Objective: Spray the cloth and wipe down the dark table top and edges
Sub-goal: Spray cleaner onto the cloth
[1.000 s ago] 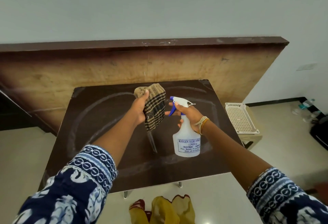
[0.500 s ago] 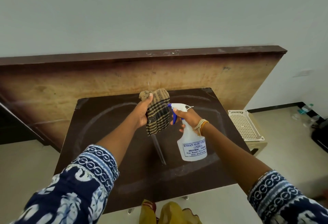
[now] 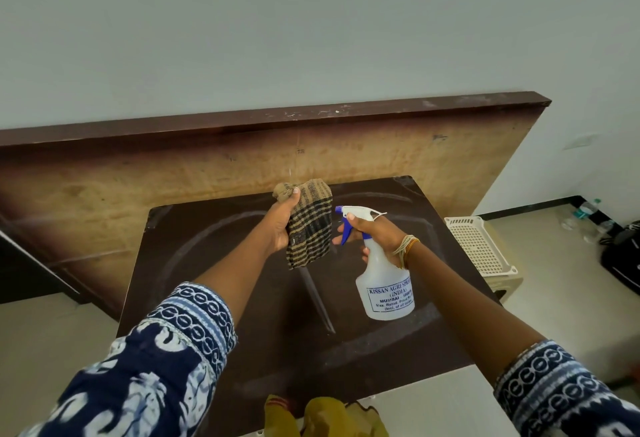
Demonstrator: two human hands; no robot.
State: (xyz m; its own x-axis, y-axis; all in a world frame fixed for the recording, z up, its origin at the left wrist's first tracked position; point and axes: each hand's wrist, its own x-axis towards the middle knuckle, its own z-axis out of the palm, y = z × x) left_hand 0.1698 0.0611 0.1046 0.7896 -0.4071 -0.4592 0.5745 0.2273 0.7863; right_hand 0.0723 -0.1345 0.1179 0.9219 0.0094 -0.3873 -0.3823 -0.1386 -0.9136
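Over the middle of the dark table top (image 3: pixel 214 298), both arms are stretched out forward with the hands held up in the air, not touching the surface. Left hand (image 3: pixel 280 225) is wrapped around the checked cloth (image 3: pixel 310 225), thumb up on the bunched top corner, and the rest of the cloth hangs down loose below the palm. Right hand (image 3: pixel 375 232) is gripping the neck of the spray bottle (image 3: pixel 386 280), with a finger hooked over the blue trigger and the nozzle pointing left, straight at the cloth and just beside it. That wrist has some thread bands on it, and both arms are in blue and white patterned sleeves. Bottle's a white see-through plastic one with a printed label, held upright; can't really tell how much liquid is in it. The table itself has pale curved smear marks across it. Behind it a big wooden board (image 3: pixel 173 173) leans against the wall. Off to the right on the floor sits a cream perforated plastic basket (image 3: pixel 479 246), tipped at an angle, and I can't see anything inside it. Farther right near the wall are a couple of small bottles (image 3: pixel 588 209).
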